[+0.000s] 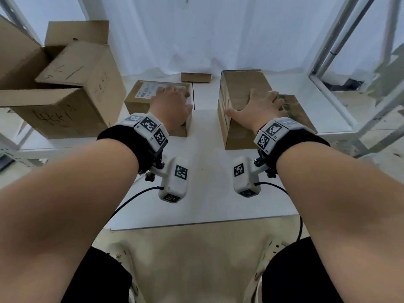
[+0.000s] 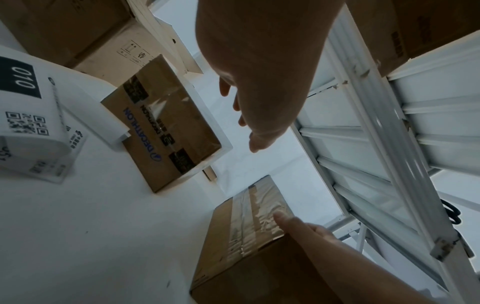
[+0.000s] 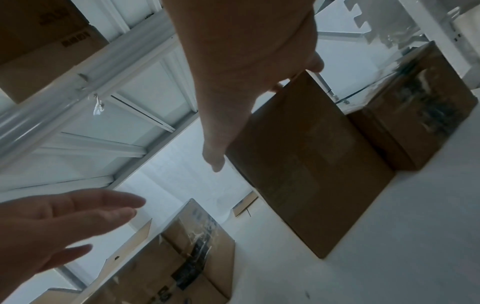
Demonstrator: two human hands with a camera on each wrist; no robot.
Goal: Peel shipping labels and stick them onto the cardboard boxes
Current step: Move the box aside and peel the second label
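While my left hand hovers spread above the labelled box, my right hand lies flat on the stiff, probably light taller box beside it; grip by side edges.

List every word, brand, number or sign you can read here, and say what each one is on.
"DECATHLON": side of the taped box.
"010": black patch on the label roll.
QR code on the same roll: not decodable.
Handling symbols on the big carton: too small.
Shipping label under the left hand: blurred.
Marker scrawl on the open carton: illegible.
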